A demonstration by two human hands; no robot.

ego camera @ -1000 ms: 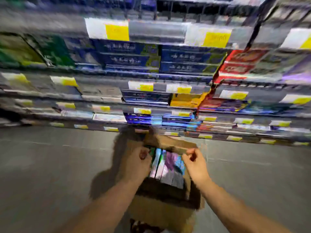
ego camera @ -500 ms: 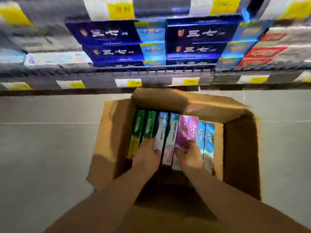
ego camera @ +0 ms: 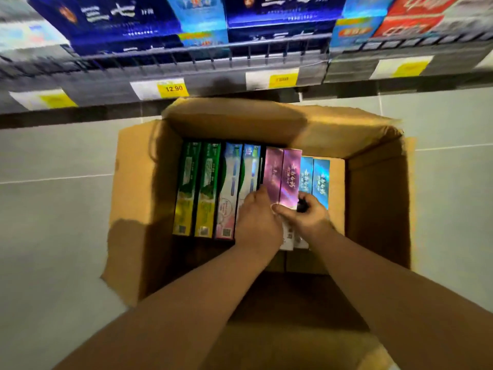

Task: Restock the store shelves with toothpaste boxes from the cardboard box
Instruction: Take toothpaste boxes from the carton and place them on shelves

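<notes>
The grey tiled floor (ego camera: 53,222) fills most of what I see. Across the top runs the bottom shelf (ego camera: 213,78), stocked with dark blue, light blue and red cartons that are blurred. Just in front of it, on the floor, stands the open cardboard box (ego camera: 133,188), flaps spread out. Inside, the toothpaste boxes (ego camera: 226,188) lie side by side in one row against the far wall: two green boxes (ego camera: 197,188) on the left, then two white ones, two pink boxes (ego camera: 282,174) and two light blue boxes (ego camera: 314,177) on the right.

Both my hands are down in the box. My left hand (ego camera: 257,222) curls its fingers over the left edge of the pink pair, and my right hand (ego camera: 306,217) pinches the same pair, thumb across the top, fingers tucked down its right side.

A yellow price tag (ego camera: 173,88) on the shelf edge reads 12.90.
</notes>
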